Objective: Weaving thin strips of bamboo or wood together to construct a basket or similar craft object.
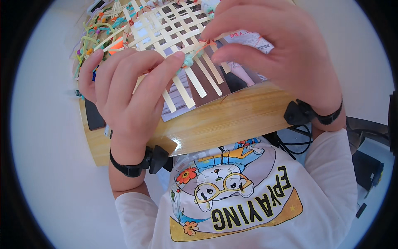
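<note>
A lattice of pale, flat woven strips (176, 31) lies at the table's far side, its loose strip ends pointing toward me. My left hand (128, 85) is closed at its left and near edge, the thumb tip beside a tuft of pale green yarn (188, 60). What its curled fingers press on underneath is hidden. From the tuft a thin orange-red thread (202, 51) runs to the right. Just past that thread is my right hand (273, 50), slightly blurred, with its thumb and index fingertip apart and nothing visible gripped between them.
Beneath the lattice are printed picture sheets (178, 103) on the wooden table (232, 110). Coloured fuzzy stems and beads (89, 50) crowd the far left. A dark flat object (94, 115) lies at the left edge, a white printed packet (251, 41) behind my right hand. Black cables (296, 145) hang below the table edge.
</note>
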A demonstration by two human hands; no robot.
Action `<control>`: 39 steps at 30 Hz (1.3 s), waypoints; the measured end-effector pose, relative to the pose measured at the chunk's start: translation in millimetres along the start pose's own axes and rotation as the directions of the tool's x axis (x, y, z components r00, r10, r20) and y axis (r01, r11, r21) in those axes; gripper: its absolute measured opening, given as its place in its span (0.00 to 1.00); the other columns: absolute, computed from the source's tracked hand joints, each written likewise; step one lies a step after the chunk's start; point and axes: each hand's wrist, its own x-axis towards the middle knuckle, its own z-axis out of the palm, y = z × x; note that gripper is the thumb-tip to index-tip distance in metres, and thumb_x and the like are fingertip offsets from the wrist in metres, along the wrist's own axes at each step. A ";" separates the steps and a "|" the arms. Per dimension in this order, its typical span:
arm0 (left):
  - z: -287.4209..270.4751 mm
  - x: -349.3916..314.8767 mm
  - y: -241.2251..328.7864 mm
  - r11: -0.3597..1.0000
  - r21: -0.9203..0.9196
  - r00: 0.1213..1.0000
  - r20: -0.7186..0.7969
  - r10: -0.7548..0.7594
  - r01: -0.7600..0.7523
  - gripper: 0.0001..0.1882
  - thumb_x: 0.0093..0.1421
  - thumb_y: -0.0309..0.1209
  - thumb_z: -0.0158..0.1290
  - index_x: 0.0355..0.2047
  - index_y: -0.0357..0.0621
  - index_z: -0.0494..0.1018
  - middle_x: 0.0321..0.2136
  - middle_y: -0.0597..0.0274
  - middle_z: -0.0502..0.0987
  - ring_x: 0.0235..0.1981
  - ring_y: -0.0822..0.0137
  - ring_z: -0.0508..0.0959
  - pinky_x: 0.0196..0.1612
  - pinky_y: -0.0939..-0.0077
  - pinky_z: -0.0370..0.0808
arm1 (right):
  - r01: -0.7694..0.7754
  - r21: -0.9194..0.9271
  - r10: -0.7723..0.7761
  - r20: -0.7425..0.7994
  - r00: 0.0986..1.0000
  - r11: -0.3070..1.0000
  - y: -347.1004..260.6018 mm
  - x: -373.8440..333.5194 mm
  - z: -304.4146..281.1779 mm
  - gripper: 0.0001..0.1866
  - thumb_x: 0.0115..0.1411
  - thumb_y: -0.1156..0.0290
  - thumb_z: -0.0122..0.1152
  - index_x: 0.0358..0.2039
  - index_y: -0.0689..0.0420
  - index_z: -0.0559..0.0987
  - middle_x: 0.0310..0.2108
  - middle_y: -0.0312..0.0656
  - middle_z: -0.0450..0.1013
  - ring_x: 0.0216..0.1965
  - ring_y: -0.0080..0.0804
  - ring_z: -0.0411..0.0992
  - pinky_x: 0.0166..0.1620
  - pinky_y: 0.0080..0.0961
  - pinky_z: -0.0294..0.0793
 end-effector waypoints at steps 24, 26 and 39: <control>1.1 -4.0 8.5 0.999 -0.039 0.998 0.066 0.024 -0.022 0.15 0.46 0.27 0.61 0.36 0.60 0.81 0.27 0.75 0.76 0.36 0.70 0.74 0.56 0.66 0.61 | -0.211 -0.132 0.239 0.263 0.935 0.969 -22.0 19.7 2.2 0.06 0.63 0.69 0.55 0.35 0.59 0.73 0.24 0.42 0.71 0.24 0.32 0.69 0.29 0.25 0.69; 2.1 -4.0 6.8 0.999 -0.044 0.998 0.064 0.015 -0.012 0.14 0.46 0.28 0.62 0.36 0.59 0.81 0.27 0.75 0.75 0.35 0.71 0.74 0.55 0.66 0.61 | -0.006 -0.225 0.036 0.126 0.991 0.974 -27.7 16.0 9.8 0.06 0.64 0.69 0.54 0.35 0.59 0.73 0.24 0.42 0.71 0.24 0.32 0.69 0.30 0.26 0.68; 0.2 -4.8 3.8 0.999 -0.042 0.998 0.070 0.001 0.002 0.14 0.47 0.31 0.64 0.36 0.57 0.82 0.27 0.74 0.76 0.35 0.71 0.75 0.55 0.67 0.61 | -0.379 0.003 0.361 0.298 0.884 0.925 -13.3 20.8 -13.0 0.06 0.64 0.74 0.53 0.41 0.60 0.72 0.26 0.36 0.68 0.25 0.22 0.63 0.29 0.18 0.64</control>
